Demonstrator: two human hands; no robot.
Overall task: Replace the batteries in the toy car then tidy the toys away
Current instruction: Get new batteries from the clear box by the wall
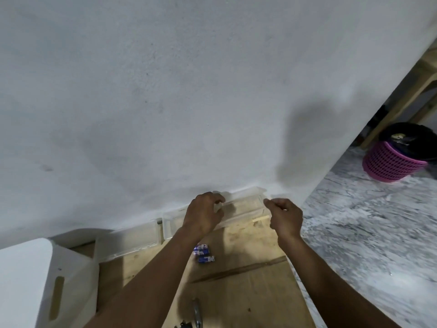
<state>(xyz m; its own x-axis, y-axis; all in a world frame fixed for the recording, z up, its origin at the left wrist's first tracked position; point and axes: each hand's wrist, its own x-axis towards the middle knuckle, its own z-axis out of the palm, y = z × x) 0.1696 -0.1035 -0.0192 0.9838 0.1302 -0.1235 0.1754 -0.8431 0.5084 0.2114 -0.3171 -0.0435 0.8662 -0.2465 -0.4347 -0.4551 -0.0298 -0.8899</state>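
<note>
Three blue batteries (203,253) lie loose on the wooden worktop (248,287), two touching each other and the third just beside them at their 5 o'clock. No toy car can be made out. At 12 o'clock from the batteries, a clear plastic bin (246,204) stands against the white wall (165,91). The left hand (204,215) hovers at the bin's near rim, fingers curled but gripping nothing that shows. The right hand (285,217), at the bin's 3 o'clock end, is loosely closed with thumb and forefinger pinched; whether it holds anything cannot be told. A second clear bin (128,242) sits at 9 o'clock, a white box (47,285) beyond it. A dark tool (196,313) lies at 6 o'clock. A pink basket (392,162) stands on the marble floor (366,245) at 2 o'clock.
</note>
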